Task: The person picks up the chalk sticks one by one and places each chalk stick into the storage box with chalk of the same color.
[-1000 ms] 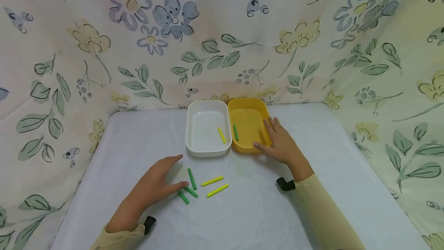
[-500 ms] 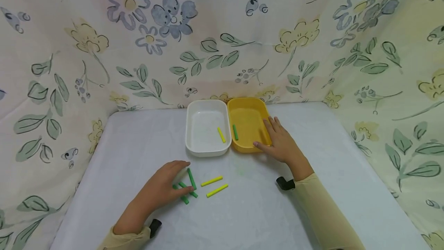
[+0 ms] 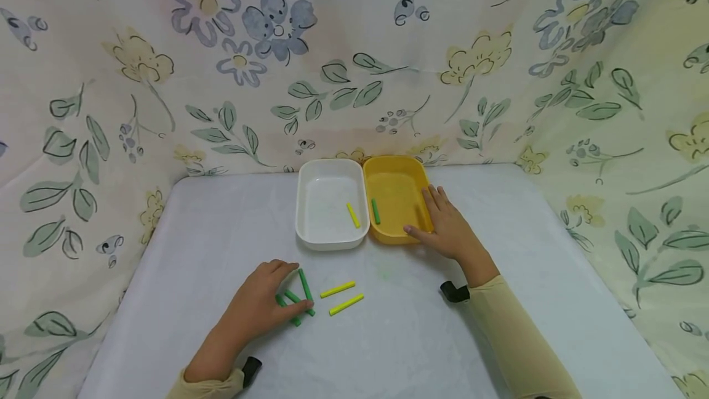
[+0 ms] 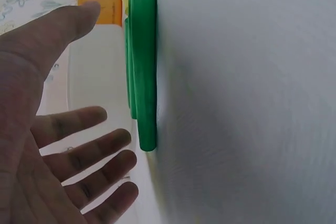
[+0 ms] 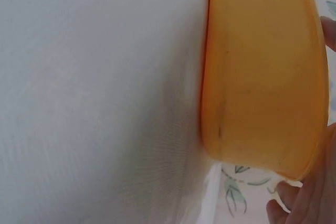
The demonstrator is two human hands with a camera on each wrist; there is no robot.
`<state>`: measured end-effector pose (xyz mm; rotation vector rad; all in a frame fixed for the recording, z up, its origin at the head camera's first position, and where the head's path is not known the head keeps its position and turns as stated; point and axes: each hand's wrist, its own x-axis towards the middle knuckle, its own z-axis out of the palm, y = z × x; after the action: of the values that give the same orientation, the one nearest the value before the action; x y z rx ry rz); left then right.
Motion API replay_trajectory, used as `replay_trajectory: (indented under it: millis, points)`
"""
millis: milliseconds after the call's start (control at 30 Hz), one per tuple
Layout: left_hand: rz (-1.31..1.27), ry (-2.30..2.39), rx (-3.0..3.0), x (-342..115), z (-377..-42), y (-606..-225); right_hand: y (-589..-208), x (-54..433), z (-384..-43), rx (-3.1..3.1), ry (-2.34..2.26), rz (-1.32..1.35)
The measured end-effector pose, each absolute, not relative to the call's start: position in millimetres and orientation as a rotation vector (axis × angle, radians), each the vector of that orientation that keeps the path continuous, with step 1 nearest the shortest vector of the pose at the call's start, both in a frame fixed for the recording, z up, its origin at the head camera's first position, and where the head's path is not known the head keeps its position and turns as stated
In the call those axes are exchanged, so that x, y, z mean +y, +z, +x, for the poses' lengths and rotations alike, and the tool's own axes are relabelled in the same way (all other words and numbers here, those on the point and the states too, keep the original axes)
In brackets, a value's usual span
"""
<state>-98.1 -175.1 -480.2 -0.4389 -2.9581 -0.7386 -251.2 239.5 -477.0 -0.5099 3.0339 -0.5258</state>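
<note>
My left hand (image 3: 257, 300) hovers over three green chalk-like sticks on the table, thumb and fingers spread apart. In the left wrist view the fingers (image 4: 100, 148) stand clear of the green sticks (image 4: 145, 72). One green stick (image 3: 306, 285) lies between the thumb and fingertips; the hand partly covers the others. Two yellow sticks (image 3: 338, 289) lie just to their right. My right hand (image 3: 450, 229) rests on the right and front rim of a yellow tray (image 3: 396, 239), fingers fairly straight. That tray's outer wall (image 5: 268, 72) fills much of the right wrist view.
A white tray (image 3: 332, 245) stands against the yellow tray's left side, holding one yellow stick (image 3: 353, 215). Inside the yellow tray lies one green stick (image 3: 376, 211). A floral cloth (image 3: 332, 79) hangs behind the white-covered table (image 3: 232, 208).
My left hand has shifted right and slightly toward the near side, bringing its thumb and fingertips around the far green stick. The right hand stays on the yellow tray.
</note>
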Motion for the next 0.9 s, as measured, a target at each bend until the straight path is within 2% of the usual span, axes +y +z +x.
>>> replay_trajectory:
  millis: [900]
  points:
    - [-0.384, -0.607, -3.004, -166.6, -107.6, -490.2, -485.1, 236.1, -253.9, 3.08, -0.429, -0.549]
